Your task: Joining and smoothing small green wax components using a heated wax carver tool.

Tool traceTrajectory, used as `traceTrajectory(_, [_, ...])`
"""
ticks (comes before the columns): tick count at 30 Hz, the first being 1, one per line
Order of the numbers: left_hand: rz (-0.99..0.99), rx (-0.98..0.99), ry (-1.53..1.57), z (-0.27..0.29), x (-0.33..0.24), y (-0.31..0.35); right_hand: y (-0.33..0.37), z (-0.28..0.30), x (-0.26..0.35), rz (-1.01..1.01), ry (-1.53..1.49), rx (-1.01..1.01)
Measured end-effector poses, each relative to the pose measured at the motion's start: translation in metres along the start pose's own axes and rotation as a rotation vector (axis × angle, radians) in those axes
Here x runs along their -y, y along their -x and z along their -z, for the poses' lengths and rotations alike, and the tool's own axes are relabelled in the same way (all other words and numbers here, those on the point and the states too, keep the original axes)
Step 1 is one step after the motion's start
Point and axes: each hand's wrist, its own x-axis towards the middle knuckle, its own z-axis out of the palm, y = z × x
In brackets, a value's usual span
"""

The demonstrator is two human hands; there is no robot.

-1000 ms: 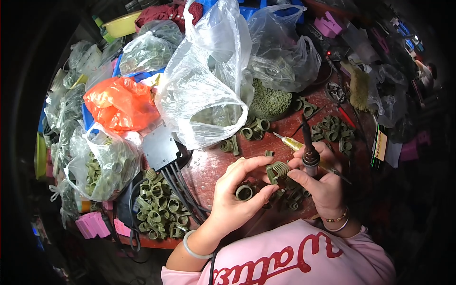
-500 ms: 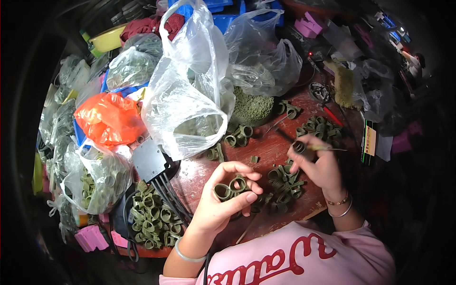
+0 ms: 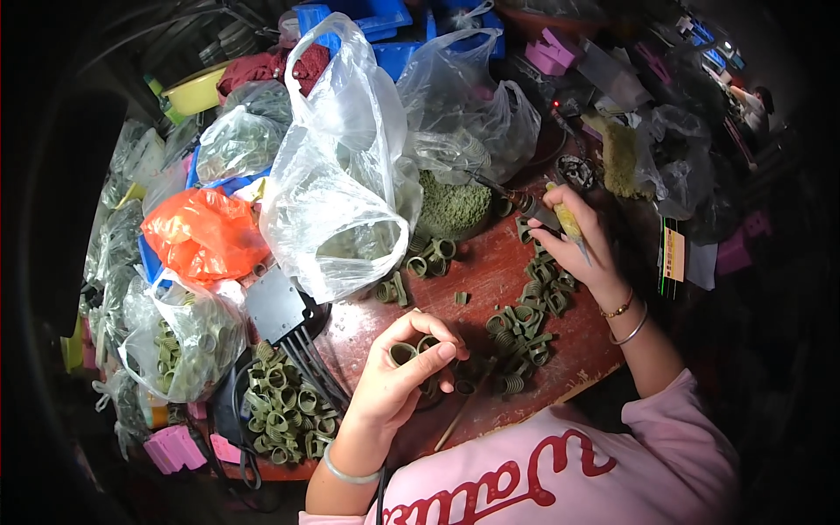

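Green rings [image 3: 529, 325], near: matt plastic, some ribbed. Table [image 3: 490, 262]: red, glossy, scuffed, bare wood look at near edge. Big bag [image 3: 337, 206], far middle: clear plastic, shiny, creased. Orange bag [image 3: 206, 234], left: thin plastic, crinkled, shiny. Granules [image 3: 453, 203], far middle: rough, matt. Sponge [image 3: 621, 157], far right: coarse. Shirt [image 3: 560, 446], near: matt cloth. Bangle [image 3: 352, 478], near left: smooth. Bins [image 3: 385, 19], far: smooth blue plastic.

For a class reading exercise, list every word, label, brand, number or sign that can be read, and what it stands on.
Pale pink cloth shirt: large red cursive lettering, which I won't copy out.
Tan-and-black rectangular panel: small dark marks, too small to read.
I can make out no other text.
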Motion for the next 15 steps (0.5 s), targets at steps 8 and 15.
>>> traceTrajectory(8, [0.062,-0.099,-0.066,-0.005,-0.005,0.002,0.024,-0.003,0.051,-0.080,-0.166,-0.108])
traceTrajectory(15, [0.231,0.020,0.062,-0.005,-0.007,0.001,0.047,-0.017,0.103,0.008,-0.462,0.109])
